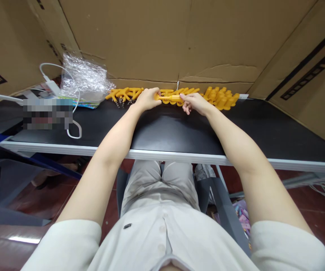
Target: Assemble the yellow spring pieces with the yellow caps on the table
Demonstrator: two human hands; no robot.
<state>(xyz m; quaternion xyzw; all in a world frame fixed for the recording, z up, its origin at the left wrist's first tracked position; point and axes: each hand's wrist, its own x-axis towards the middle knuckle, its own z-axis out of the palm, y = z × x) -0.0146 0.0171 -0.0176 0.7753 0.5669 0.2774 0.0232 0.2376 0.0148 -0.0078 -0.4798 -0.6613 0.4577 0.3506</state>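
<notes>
Both hands (149, 99) (196, 103) hold a yellow piece (173, 98) near yellow parts (221, 99) on a black tabletop (264, 130).

Workpiece: slender yellow-orange plastic piece (175, 98). The right-hand section is a thicker, elongated body; toward the left it narrows to a thin stem. Orientation: approximately horizontal, long axis running left to right. Support: left end held by the left fingers (158, 92), right end by the right fingers (183, 97). Location: near the rear of the black surface (176, 130). Both ends are partly covered; whether it is one moulding or two joined sections cannot be determined.
</notes>
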